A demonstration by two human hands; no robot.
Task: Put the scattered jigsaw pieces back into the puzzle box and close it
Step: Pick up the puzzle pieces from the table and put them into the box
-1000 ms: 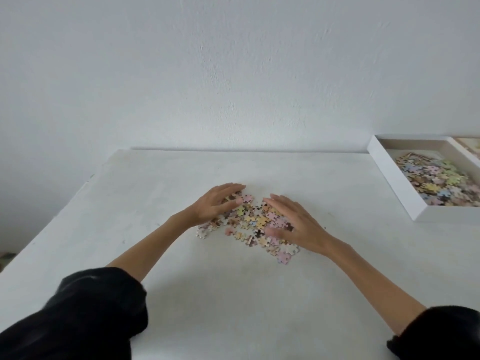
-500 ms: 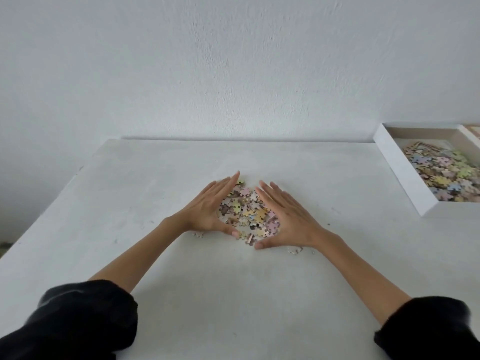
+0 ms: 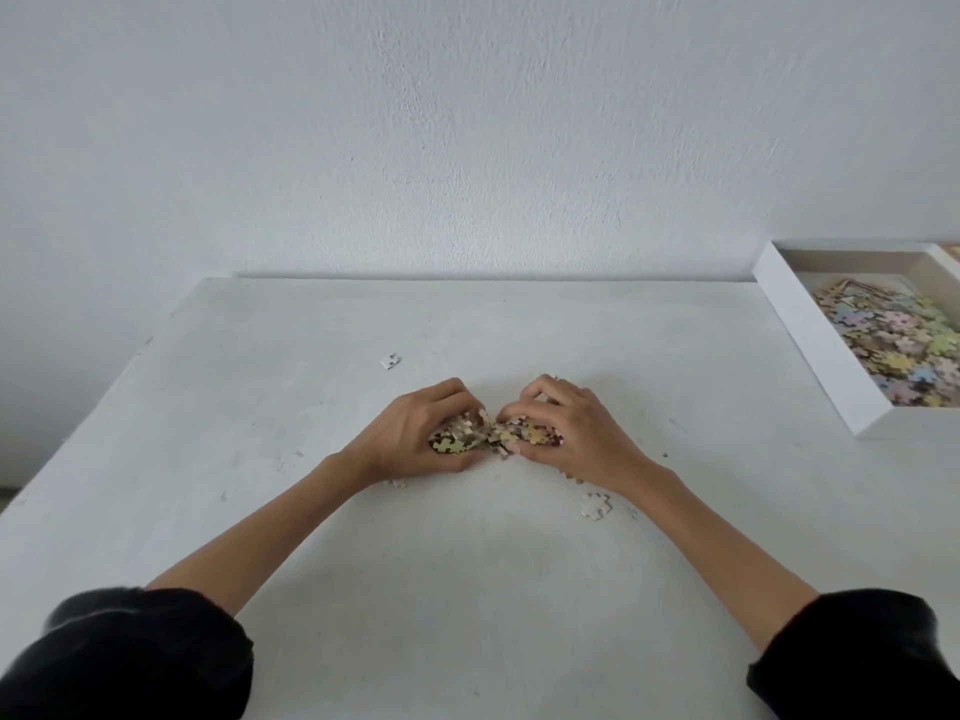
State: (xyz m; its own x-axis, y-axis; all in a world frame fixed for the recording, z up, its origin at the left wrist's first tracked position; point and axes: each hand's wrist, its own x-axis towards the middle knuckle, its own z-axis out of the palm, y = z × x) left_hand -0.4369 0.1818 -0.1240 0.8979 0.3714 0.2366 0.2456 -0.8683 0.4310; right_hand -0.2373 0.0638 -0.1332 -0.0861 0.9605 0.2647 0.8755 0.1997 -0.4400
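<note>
A heap of pastel jigsaw pieces (image 3: 496, 436) sits at the middle of the white table (image 3: 467, 589). My left hand (image 3: 415, 436) curls round its left side and my right hand (image 3: 571, 433) curls round its right side, fingers bent over the pieces. The white puzzle box (image 3: 810, 340) lies open at the far right, holding several coloured pieces (image 3: 898, 350). Stray face-down pieces lie apart: one (image 3: 390, 360) beyond my left hand, a joined pair (image 3: 595, 505) near my right wrist, and one (image 3: 399, 482) under my left wrist.
A white wall rises behind the table's far edge. The table's left edge runs diagonally at the left. A tan strip, perhaps the lid (image 3: 950, 251), shows at the frame's right edge behind the box.
My hands went from flat and spread, sweeping the pieces together, to curled round the gathered heap. A few stray pieces were left behind on the table.
</note>
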